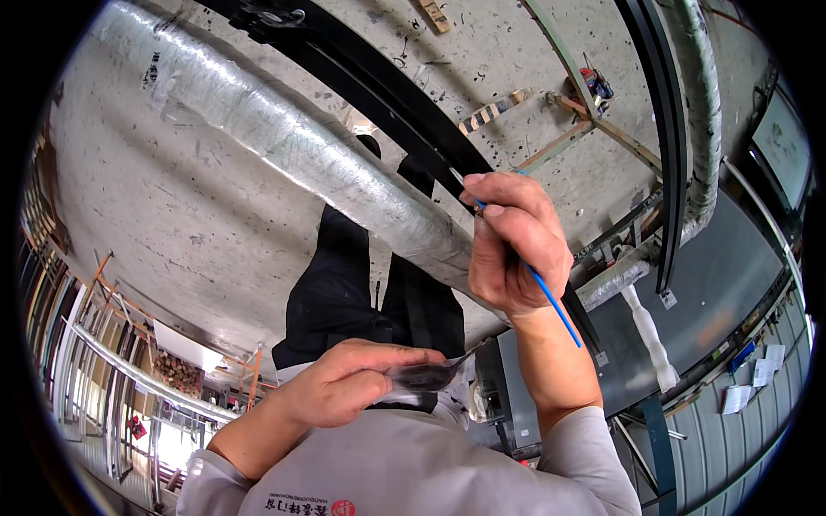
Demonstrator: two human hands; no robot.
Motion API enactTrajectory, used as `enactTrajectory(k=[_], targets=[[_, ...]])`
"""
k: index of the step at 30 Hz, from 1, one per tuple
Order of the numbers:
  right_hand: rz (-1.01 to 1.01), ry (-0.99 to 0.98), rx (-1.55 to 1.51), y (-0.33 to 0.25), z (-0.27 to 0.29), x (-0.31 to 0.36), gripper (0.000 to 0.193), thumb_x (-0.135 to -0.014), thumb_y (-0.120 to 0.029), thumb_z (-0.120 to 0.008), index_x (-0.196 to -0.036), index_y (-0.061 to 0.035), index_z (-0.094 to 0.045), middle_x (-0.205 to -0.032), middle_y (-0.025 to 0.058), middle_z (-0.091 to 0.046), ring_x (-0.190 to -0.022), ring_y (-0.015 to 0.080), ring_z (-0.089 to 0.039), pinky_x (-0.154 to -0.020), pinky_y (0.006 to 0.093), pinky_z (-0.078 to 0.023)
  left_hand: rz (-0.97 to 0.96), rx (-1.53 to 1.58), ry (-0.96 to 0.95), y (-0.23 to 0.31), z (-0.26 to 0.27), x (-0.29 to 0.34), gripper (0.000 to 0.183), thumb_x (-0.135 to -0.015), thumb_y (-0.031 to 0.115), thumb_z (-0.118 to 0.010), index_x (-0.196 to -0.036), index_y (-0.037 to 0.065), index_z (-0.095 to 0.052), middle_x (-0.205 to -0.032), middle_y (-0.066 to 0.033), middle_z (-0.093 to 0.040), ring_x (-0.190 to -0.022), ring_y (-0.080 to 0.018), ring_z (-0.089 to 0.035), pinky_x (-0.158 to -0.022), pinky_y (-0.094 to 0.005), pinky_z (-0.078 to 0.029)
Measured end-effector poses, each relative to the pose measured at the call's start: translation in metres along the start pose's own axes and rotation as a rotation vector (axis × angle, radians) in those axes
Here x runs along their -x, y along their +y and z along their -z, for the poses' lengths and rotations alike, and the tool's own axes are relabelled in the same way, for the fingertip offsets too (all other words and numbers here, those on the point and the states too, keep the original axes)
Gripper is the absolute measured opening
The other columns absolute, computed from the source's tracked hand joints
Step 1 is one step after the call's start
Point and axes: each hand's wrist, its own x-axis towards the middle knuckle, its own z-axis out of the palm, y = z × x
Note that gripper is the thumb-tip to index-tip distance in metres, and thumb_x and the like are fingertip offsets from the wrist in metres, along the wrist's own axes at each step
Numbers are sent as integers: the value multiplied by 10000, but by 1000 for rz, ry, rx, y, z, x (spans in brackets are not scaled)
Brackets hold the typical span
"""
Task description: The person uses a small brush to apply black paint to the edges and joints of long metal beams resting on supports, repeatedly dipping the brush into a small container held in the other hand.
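Far left: stacked metal frames [95, 361] and railings run along the edge, with a pile of cut wood [176, 371] behind them.

Left hand [344, 383], low centre-left: fingers curled together, thumb on top, pinching a small dark-smeared dish or wrapper [426, 377] with black paint on it. It sits near the person's chest, above the grey shirt [404, 469]. Can't tell exactly what the container is.

Centre: long silver wrapped profile [284, 142] lies diagonal, far-left to near-right, over the concrete floor [172, 224]. A black frame rail [387, 95] runs parallel, just beside it on the far side. The person's black trousers [344, 284] show below the wrapped profile.

Right hand [508, 249], centre-right: fingers pressed together, pinching a thin blue-handled brush [546, 292] pen-style. Brush long axis is diagonal: tip points up-left, far, at the black frame rail close by the fingertips; the handle tail points down-right, near, past the wrist. Tip contact with the rail is hidden by the fingers.

Right: second black rail [667, 129] and another wrapped profile [705, 103] run near-to-far. Dark grey panel [714, 284] beyond, paper sheets [757, 378] at the far right.
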Motion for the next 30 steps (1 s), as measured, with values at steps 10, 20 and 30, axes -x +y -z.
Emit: enactTrajectory(k=[10,20,30], targets=[[-7,-6,-7,2,-2,-1,368,-730,187,-649,-1036,14,-542,-952,216,-655,-808,358,-686,-712,420,-572,8,-45,-31,2,0,-4,557,-771,-20,-438,-1309,-105,-557,-1125,-152,-703,-931,-149,-646,-828,-253,-482],[-19,13,-31,2,-1,-1,351,-734,182,-638,-1029,12,-554,-957,220,-657,-798,351,-683,-717,420,-564,-82,-28,-16,-5,-2,-6,602,-709,-56,-449,-1295,-64,-588,-1226,-236,-663,-514,-93,-528,-464,-237,-415],[-27,-5,-51,1,-5,-11,356,-747,191,-640,-1046,23,-544,-937,222,-649,-803,352,-682,-720,420,-566,-71,-5,-10,-2,-2,-7,545,-745,-30,-465,-1269,-65,-611,-1127,-181,-712,-495,-76,-500,-457,-235,-398]])
